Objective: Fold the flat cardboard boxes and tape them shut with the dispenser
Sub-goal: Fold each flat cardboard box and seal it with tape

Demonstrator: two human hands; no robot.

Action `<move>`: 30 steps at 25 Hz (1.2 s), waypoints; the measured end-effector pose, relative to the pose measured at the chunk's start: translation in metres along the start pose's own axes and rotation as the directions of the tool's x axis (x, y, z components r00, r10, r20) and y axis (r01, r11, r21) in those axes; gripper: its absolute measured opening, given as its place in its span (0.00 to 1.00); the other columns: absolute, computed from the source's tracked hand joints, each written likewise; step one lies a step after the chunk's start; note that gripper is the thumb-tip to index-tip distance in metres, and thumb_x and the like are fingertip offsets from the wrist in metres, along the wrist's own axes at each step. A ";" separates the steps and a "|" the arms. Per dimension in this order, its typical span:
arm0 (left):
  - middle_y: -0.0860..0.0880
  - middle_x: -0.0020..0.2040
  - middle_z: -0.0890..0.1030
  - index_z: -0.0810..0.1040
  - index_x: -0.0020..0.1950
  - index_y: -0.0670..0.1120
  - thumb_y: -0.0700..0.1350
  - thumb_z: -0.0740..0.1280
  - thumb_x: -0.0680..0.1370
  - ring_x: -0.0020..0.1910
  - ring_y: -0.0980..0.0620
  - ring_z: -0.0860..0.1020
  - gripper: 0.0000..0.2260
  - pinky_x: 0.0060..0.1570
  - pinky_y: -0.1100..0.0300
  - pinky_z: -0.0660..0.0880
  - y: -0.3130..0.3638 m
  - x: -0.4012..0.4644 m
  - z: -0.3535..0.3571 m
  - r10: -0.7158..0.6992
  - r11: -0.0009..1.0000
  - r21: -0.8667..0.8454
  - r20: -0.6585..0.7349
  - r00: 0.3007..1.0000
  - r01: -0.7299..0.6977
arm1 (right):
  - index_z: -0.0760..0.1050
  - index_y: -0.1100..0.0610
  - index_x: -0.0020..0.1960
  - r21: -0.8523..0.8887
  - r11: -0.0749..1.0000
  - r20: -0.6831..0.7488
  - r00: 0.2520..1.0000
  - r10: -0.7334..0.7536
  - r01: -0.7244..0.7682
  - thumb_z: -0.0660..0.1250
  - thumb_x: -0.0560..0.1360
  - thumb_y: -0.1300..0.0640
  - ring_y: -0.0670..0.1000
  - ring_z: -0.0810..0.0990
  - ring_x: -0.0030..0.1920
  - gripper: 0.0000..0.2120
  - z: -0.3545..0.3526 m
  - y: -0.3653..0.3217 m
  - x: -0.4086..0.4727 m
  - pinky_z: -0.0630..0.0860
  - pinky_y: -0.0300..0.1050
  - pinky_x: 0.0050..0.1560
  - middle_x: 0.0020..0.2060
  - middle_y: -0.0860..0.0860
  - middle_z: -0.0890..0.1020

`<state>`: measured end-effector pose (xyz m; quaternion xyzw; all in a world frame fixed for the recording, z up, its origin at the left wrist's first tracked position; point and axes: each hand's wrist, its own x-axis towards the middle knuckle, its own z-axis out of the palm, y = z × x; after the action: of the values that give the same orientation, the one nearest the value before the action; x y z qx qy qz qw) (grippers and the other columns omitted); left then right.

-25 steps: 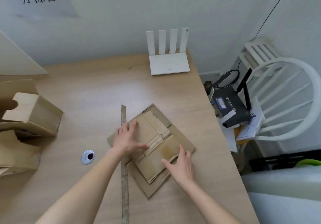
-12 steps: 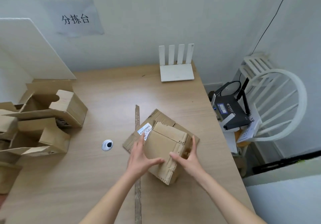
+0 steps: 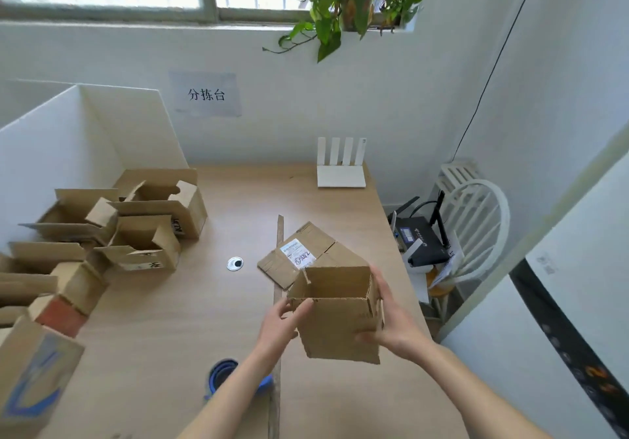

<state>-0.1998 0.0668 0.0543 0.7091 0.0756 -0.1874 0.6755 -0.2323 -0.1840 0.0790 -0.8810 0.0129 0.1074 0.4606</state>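
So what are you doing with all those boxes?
A person is making flat cardboard into boxes. Right now both hands hold one opened-up box above the table: the left hand grips its near left corner and the right hand holds its right side. Its top is open and not taped yet. Another flat box lies behind it, the blue tape dispenser sits near the left arm, and a pile of folded boxes waits on the left.

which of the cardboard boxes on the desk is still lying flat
The flattened brown cardboard box with the white shipping label, lying mid-desk just beyond the opened box held in both hands; the others, at left, stand opened up.
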 end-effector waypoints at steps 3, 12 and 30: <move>0.54 0.58 0.81 0.78 0.62 0.58 0.67 0.69 0.75 0.59 0.55 0.79 0.21 0.61 0.48 0.78 0.000 -0.027 0.026 -0.011 1.000 0.001 -0.029 1.000 0.011 | 0.38 0.28 0.77 -0.093 0.994 -0.008 0.998 -0.054 0.053 0.81 0.64 0.58 0.43 0.58 0.78 0.64 -0.009 -0.004 -0.034 0.65 0.52 0.76 0.79 0.37 0.55; 0.53 0.67 0.76 0.77 0.69 0.52 0.52 0.65 0.82 0.60 0.57 0.75 0.16 0.59 0.62 0.72 -0.095 -0.059 0.100 0.082 0.867 0.499 -0.153 0.985 0.005 | 0.34 0.34 0.79 -0.209 0.973 0.105 0.987 0.122 -0.098 0.68 0.79 0.57 0.52 0.60 0.79 0.48 0.036 0.093 -0.082 0.67 0.47 0.73 0.82 0.46 0.44; 0.59 0.79 0.59 0.68 0.70 0.62 0.53 0.67 0.81 0.64 0.50 0.77 0.19 0.53 0.55 0.74 -0.129 -0.039 0.091 0.252 0.639 0.746 0.025 0.967 -0.186 | 0.72 0.45 0.67 -0.229 0.973 -0.024 0.999 -0.025 0.019 0.66 0.81 0.51 0.46 0.79 0.63 0.14 0.034 0.146 -0.053 0.76 0.44 0.62 0.74 0.36 0.61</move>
<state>-0.2973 -0.0073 -0.0530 0.9331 -0.0663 -0.0895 0.3419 -0.3077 -0.2440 -0.0470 -0.9296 -0.0032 0.0915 0.3571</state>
